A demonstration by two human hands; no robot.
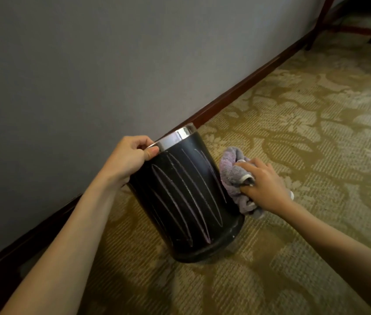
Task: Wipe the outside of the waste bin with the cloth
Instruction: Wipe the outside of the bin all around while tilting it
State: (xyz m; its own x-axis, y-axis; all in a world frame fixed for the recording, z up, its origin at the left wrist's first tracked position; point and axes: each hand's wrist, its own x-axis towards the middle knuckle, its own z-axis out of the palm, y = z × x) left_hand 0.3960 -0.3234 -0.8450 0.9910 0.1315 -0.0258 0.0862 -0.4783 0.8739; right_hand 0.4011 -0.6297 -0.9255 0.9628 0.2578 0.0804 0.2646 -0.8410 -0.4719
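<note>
A black waste bin (pixel 186 196) with a shiny metal rim and pale leaf-shaped lines stands tilted on the carpet, its top leaning toward the wall. My left hand (pixel 130 158) grips the metal rim at the bin's left, thumb on the outside. A crumpled grey-lilac cloth (pixel 232 171) lies against the bin's right side. My right hand (pixel 264 185) holds the cloth bunched under its fingers and presses it to the bin's wall.
A grey wall (pixel 89 64) with a dark wooden skirting board (pixel 237 92) runs just behind the bin. Patterned olive and beige carpet (pixel 305 123) covers the floor. Dark wooden furniture legs (pixel 321 21) stand at the far top right.
</note>
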